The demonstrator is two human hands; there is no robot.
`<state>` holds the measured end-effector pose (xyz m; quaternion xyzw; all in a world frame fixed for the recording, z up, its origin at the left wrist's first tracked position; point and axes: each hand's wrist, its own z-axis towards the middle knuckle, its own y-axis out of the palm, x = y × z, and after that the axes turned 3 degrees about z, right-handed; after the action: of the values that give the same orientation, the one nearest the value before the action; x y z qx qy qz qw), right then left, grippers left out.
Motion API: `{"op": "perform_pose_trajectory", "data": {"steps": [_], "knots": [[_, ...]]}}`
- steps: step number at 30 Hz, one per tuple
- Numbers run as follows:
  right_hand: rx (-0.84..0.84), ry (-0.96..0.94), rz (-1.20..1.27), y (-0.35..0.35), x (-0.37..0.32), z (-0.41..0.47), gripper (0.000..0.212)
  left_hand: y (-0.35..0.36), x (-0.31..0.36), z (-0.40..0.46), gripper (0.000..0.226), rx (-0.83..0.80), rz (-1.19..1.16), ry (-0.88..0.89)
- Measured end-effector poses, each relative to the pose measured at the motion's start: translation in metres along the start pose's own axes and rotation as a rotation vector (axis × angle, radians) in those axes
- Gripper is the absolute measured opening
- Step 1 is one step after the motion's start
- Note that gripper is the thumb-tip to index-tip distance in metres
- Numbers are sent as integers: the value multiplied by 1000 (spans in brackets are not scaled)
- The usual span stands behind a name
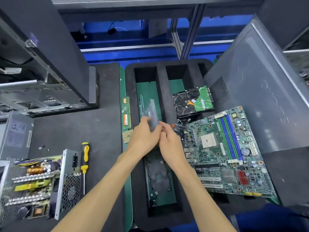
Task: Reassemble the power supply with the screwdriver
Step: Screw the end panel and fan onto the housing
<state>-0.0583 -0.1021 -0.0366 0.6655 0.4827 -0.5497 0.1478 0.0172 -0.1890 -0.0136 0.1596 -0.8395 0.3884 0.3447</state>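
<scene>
Both forearms reach up from the near edge, and the two hands meet over the black foam tray (167, 101) — our landmark for everything that follows. Left hand (144, 137) and right hand (168, 139) are side by side, fingers curled around a blurred, pale translucent piece (153, 113); what it is I cannot tell, only that both hands pinch its near end and it runs away from them along the tray's left slot. Now the task's own things: the open power supply (35, 183) lies well to the left of the tray, down at the near-left corner, lid off, coils and heatsinks showing; the yellow-handled screwdriver (85, 161) lies between it and the tray, just beside the supply's vented end wall, long axis running near-to-far, handle away, tip toward the person. Judging from that, the left hand is the nearer one for a pickup, and it would come at the handle from the right. A few loose screws (43, 147) sit beyond the supply; what may be its grey cover (15, 134) stands further left. Right of the tray — motherboard (225, 151), then the hard drive (194, 101) beyond.
</scene>
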Motion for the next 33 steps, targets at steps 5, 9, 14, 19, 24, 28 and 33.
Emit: {"op": "perform_pose_trajectory", "data": {"steps": [5,9,14,19,24,28,33], "knots": [[4,-100,-7,-6,-29,40,44,-27,17,35,47,-26,-189,31],[12,-144,-97,-3,-40,69,42,-33,20,62,51,-55,-231,5],[43,-164,-165,5,-43,88,36,-36,21,76,39,-53,-178,29],[53,-163,-127,10,-40,98,37,-38,26,85,39,-15,-115,41],[70,-143,-137,14,-42,111,41,-40,30,90,49,-52,-96,59],[60,-190,-120,14,-46,108,45,-43,31,93,60,-44,-34,59],[169,-297,-141,2,-40,96,32,-43,28,75,40,220,92,253]]}}
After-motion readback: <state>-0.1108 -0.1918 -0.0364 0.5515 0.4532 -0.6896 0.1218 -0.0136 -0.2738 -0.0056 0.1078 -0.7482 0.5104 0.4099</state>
